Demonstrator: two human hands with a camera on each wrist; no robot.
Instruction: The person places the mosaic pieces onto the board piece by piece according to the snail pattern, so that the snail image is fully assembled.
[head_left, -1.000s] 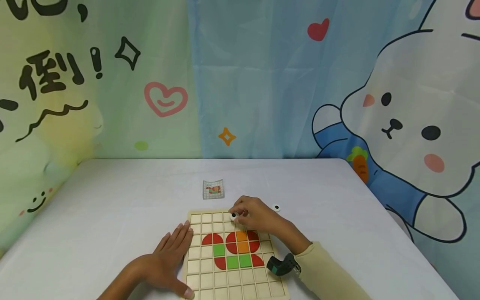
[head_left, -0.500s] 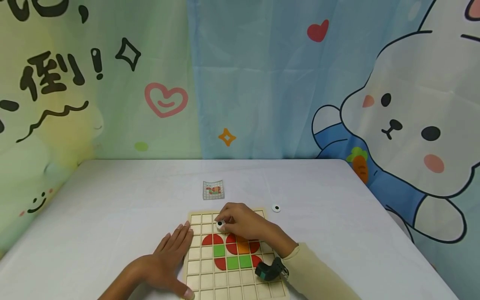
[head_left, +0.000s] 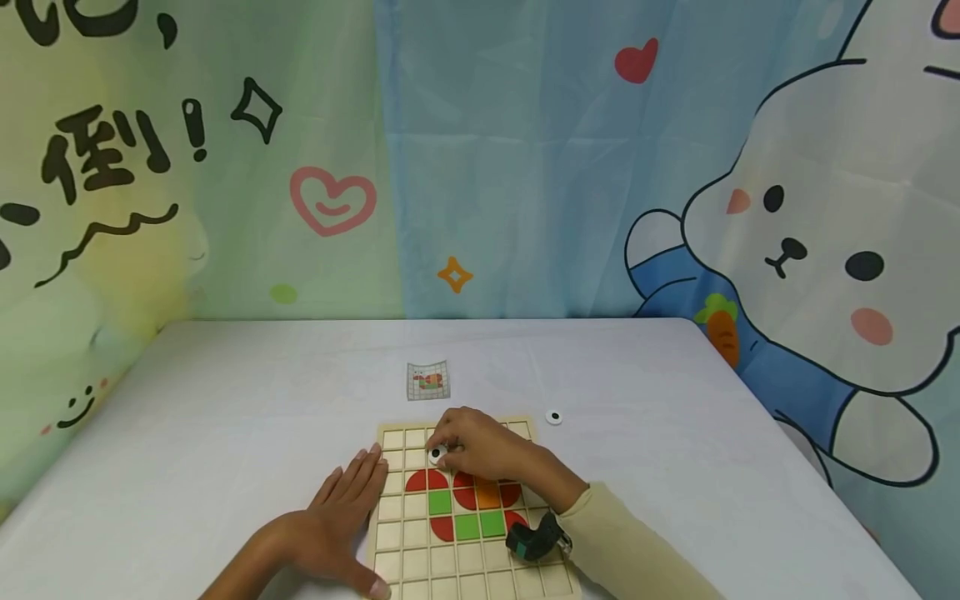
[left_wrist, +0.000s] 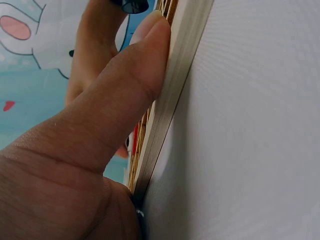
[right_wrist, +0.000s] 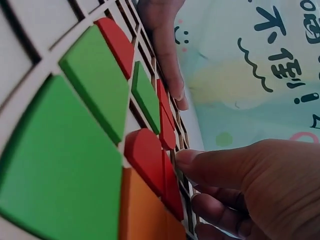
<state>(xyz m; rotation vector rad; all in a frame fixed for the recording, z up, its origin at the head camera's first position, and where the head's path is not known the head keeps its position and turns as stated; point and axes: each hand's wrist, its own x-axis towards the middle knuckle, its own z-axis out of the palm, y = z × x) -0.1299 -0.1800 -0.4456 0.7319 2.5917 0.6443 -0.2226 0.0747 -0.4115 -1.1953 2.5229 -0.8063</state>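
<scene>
From my remote seat: the right hand (head_left: 487,454) pinches a white eye piece (head_left: 437,455) over the grid board (head_left: 390,533), in a cell just above the red half-discs (head_left: 426,480). The left hand (head_left: 330,521) lies flat and relaxed, thumb pressed to the board's left edge. I judge the picture mostly built: red, green and orange tiles (head_left: 487,496) are seated; a second eye (head_left: 554,417) waits on the table (head_left: 225,417) beside the board, near the pattern card (head_left: 428,380).
</scene>
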